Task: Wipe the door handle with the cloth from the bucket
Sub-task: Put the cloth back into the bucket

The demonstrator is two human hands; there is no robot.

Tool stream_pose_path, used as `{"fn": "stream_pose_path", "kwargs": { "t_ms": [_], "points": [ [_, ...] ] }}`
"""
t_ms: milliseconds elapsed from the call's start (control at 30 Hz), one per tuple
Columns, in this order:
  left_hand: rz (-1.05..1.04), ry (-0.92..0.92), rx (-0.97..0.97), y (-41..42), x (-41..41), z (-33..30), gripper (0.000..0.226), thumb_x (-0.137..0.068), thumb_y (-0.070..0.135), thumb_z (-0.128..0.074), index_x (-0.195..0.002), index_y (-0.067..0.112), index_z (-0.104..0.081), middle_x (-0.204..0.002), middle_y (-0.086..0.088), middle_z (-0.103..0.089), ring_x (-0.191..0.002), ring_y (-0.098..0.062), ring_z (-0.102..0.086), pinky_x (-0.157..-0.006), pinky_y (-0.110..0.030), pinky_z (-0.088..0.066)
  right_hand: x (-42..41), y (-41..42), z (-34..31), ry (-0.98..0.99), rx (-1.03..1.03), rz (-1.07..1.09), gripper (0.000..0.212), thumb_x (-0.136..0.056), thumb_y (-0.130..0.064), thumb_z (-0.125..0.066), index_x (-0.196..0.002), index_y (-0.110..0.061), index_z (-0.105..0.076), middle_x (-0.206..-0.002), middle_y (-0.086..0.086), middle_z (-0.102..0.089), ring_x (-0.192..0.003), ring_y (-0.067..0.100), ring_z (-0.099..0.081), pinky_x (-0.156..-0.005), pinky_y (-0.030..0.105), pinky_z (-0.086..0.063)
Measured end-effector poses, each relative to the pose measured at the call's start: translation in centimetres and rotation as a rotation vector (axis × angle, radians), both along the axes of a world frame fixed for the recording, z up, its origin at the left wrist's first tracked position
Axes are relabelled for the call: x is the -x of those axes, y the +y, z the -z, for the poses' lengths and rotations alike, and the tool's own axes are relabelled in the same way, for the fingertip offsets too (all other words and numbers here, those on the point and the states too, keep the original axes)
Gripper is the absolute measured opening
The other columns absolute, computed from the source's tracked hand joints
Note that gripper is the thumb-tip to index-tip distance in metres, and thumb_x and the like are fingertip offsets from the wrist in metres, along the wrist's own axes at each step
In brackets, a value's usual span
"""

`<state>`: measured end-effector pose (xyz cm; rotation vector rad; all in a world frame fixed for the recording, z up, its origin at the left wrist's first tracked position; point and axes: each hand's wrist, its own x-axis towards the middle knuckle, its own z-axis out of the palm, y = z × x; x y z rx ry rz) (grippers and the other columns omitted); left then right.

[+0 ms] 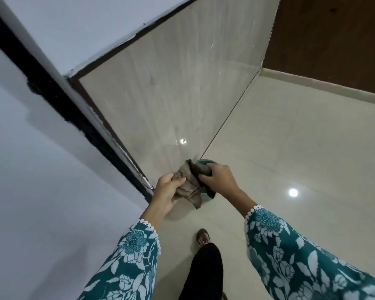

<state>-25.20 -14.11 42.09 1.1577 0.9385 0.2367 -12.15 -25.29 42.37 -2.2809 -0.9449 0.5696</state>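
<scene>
The fingers (178,180) of the left hand (167,191) are curled shut around one end of the cloth (188,187), thumb pressed over the fabric. The right hand (217,178) is clenched on the other end, its fingers wrapped under a bunched dark fold. Both hands hold the cloth directly above the bucket (204,163), of which only a teal arc of rim shows behind the fabric, plus a sliver below it. The bucket stands on the pale tiled floor (290,148), close to the foot of the white wall (41,169) and its dark frame strip (74,105).

The cloth looks soft and limp: it is twisted between the two fists and a loose corner droops below them, over the bucket. It is grey-brown, darker near the right hand, and may well be damp, though I cannot be sure of that from here. Light and floppy as it is, it needs no strength, only a gathered grip. I would bunch it into a pad in one palm so no tail flaps loose, and if wet it might drip on the glossy floor, which could turn slippery.

No door handle is in sight; a brown panel (333,40) shows well beyond the bucket, but I cannot tell whether it is the door. The wiping itself seems not yet begun.
</scene>
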Motion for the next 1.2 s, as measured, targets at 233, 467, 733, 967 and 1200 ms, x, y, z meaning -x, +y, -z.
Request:
{"fn": "stream_pose_path", "kwargs": {
  "t_ms": [233, 467, 733, 967, 1200],
  "points": [
    [0.074, 0.218, -0.356, 4.1, -9.8, 2.7, 0.017, -0.09, 0.015, -0.057, -0.074, 0.014, -0.06, -0.076, -0.006, -0.067, -0.075, -0.022, -0.063, -0.062, -0.024, -0.053, -7.4, 4.7, 0.5, -0.237, -0.03, 0.021, 0.034, -0.084, -0.029, -0.06, -0.113, -0.011, -0.063, -0.102, 0.01, -0.062, -0.093, 0.026, -0.057, -0.076, 0.034, -0.046],
    [-0.096, 0.067, 0.032, 6.2, -15.5, 3.4, 0.032, -0.092, 0.031, -0.06, -0.11, 0.006, -0.066, -0.094, -0.011, -0.072, -0.087, -0.024, -0.068, -0.073, -0.036, -0.054, -11.0, 7.1, 1.7, 0.062, -0.054, -0.311, 0.051, -0.082, -0.024, -0.052, -0.13, -0.008, -0.054, -0.128, 0.015, -0.055, -0.117, 0.028, -0.048, -0.093, 0.015, -0.027],
    [-0.097, 0.166, 0.135, 6.7, -19.0, 13.8, 0.024, -0.084, -0.003, -0.06, -0.107, 0.004, -0.066, -0.09, -0.01, -0.073, -0.084, -0.024, -0.068, -0.065, -0.028, -0.053, -20.3, 8.1, 13.0, 0.957, 0.101, -0.116, 0.027, -0.086, -0.017, -0.066, -0.111, -0.009, -0.06, -0.098, 0.01, -0.069, -0.08, 0.019, -0.068, -0.077, 0.035, -0.056],
    [-0.264, 0.341, -0.072, 8.6, -22.6, 33.0, 0.029, -0.086, 0.004, -0.063, -0.114, 0.011, -0.06, -0.109, -0.007, -0.067, -0.102, -0.023, -0.062, -0.095, -0.039, -0.05, -22.8, 11.4, 33.9, 0.871, 0.077, 0.244, 0.021, -0.077, -0.015, -0.073, -0.094, -0.018, -0.063, -0.097, 0.008, -0.071, -0.096, 0.03, -0.066, -0.091, 0.046, -0.053],
    [-0.368, 0.191, -0.059, 11.4, -25.0, 51.8, 0.028, -0.09, -0.002, -0.053, -0.097, 0.024, -0.06, -0.1, -0.002, -0.066, -0.094, -0.016, -0.064, -0.079, -0.027, -0.051, -25.8, 16.6, 57.5, 0.675, 0.328, 0.127, 0.021, -0.082, -0.022, -0.064, -0.1, -0.012, -0.067, -0.097, 0.01, -0.067, -0.093, 0.027, -0.062, -0.082, 0.032, -0.048]
  ]
}}
